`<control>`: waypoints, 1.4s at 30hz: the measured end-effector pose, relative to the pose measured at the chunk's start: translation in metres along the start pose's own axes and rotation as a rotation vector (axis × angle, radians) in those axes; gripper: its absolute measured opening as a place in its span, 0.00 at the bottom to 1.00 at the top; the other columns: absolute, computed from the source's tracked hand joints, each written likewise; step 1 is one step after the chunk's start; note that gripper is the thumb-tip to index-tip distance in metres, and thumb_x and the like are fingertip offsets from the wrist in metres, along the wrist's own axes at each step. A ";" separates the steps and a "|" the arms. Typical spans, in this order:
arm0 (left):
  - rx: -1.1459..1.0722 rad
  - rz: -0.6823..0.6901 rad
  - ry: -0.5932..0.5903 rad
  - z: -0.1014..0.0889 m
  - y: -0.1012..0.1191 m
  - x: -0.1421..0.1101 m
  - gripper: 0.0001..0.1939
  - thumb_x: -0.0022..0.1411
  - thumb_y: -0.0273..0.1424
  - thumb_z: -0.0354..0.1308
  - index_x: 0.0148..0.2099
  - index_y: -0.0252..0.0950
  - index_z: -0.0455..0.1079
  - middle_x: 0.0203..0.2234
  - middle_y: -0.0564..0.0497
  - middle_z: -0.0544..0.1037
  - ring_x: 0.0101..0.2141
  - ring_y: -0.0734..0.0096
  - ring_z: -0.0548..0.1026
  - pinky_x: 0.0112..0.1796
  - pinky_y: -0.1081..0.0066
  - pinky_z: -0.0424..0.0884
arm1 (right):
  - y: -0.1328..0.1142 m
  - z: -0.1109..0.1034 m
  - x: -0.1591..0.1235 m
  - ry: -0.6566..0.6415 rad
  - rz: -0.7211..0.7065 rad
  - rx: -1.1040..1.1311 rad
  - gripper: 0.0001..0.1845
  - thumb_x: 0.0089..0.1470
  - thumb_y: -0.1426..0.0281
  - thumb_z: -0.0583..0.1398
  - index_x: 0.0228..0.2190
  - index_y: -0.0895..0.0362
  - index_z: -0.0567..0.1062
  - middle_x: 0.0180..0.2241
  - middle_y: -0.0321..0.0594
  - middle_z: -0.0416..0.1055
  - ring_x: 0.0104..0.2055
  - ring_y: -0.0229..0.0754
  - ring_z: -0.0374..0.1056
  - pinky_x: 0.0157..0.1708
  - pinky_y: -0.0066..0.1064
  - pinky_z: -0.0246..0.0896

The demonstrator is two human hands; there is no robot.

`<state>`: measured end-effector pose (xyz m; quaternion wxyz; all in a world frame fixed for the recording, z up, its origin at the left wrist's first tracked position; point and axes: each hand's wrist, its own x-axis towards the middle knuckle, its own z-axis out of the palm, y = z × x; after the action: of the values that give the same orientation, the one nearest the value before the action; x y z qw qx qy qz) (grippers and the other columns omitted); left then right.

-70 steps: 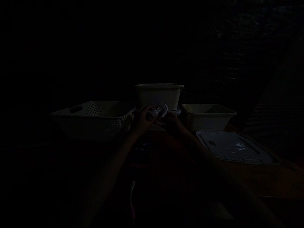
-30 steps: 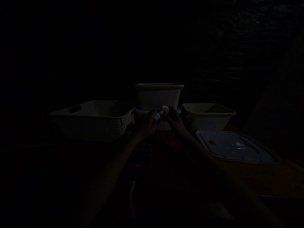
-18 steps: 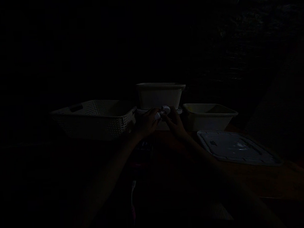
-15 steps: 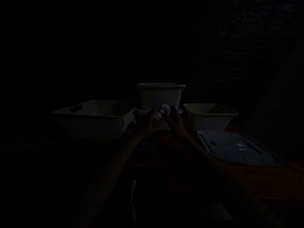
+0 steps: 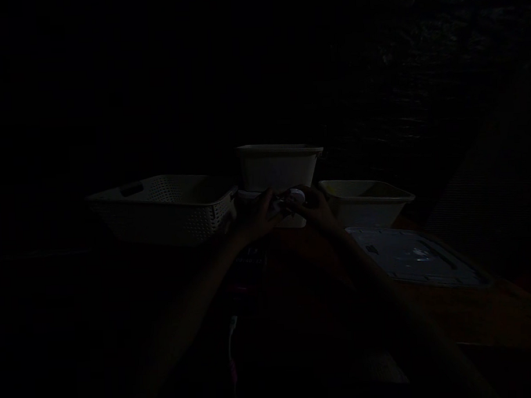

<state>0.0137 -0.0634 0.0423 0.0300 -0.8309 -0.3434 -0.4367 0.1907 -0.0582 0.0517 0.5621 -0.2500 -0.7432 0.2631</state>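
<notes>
The picture is very dark. In the middle, my left hand (image 5: pixel 255 218) is closed on a small pale piece (image 5: pixel 275 206) that looks straight-edged. My right hand (image 5: pixel 317 210) pinches a white rounded piece (image 5: pixel 297 194) close beside it. Whether the two pieces are joined cannot be made out, and fingers cover part of both. Behind my hands stands a deep white tub (image 5: pixel 277 169) on top of another white container (image 5: pixel 292 221).
A perforated white basket (image 5: pixel 161 217) stands left, and a shallow white tub (image 5: pixel 366 210) right. A pale lid (image 5: pixel 407 255) lies on the reddish-brown table (image 5: pixel 482 313). Nearer me are a dark device with faint digits (image 5: pixel 249 260) and a white cable (image 5: pixel 230 342).
My right hand has moved slightly right with the white rounded piece, which has turned and shows less of itself. My left hand has barely moved.
</notes>
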 end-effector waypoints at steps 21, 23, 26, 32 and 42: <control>0.324 -0.055 -0.112 0.007 0.002 -0.004 0.30 0.55 0.38 0.58 0.58 0.36 0.53 0.46 0.42 0.72 0.43 0.54 0.73 0.40 0.59 0.68 | 0.006 0.000 -0.008 -0.120 -0.114 -0.696 0.07 0.56 0.72 0.53 0.37 0.55 0.68 0.39 0.45 0.73 0.38 0.44 0.69 0.35 0.30 0.59; 0.328 -0.068 -0.118 0.007 0.004 -0.004 0.34 0.54 0.40 0.59 0.59 0.36 0.52 0.47 0.41 0.72 0.44 0.52 0.72 0.40 0.59 0.69 | 0.008 0.002 -0.008 -0.115 -0.121 -0.708 0.06 0.56 0.71 0.53 0.37 0.55 0.68 0.40 0.45 0.72 0.38 0.43 0.69 0.35 0.29 0.59; 0.354 -0.048 -0.096 0.008 0.004 -0.002 0.26 0.56 0.33 0.57 0.56 0.35 0.57 0.50 0.42 0.69 0.47 0.56 0.71 0.42 0.61 0.68 | 0.012 0.005 -0.009 -0.117 -0.139 -0.713 0.08 0.57 0.71 0.52 0.39 0.55 0.66 0.39 0.45 0.72 0.38 0.44 0.69 0.34 0.30 0.59; 0.377 -0.023 -0.022 0.013 0.001 0.000 0.12 0.57 0.24 0.51 0.45 0.34 0.65 0.42 0.44 0.72 0.41 0.62 0.73 0.40 0.66 0.69 | 0.020 0.012 -0.013 -0.070 -0.111 -0.825 0.17 0.53 0.76 0.50 0.45 0.57 0.61 0.40 0.50 0.72 0.36 0.47 0.69 0.29 0.30 0.56; 0.320 -0.007 0.010 0.022 -0.008 -0.002 0.13 0.58 0.23 0.51 0.46 0.35 0.65 0.40 0.47 0.72 0.41 0.65 0.72 0.42 0.67 0.68 | 0.018 0.016 -0.016 -0.006 -0.059 -0.850 0.11 0.53 0.74 0.50 0.40 0.55 0.62 0.34 0.45 0.73 0.33 0.44 0.70 0.25 0.27 0.54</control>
<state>0.0235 -0.0507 0.0254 0.1622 -0.8122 -0.4111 -0.3809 0.1806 -0.0572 0.0247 0.4142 -0.4373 -0.7940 -0.0819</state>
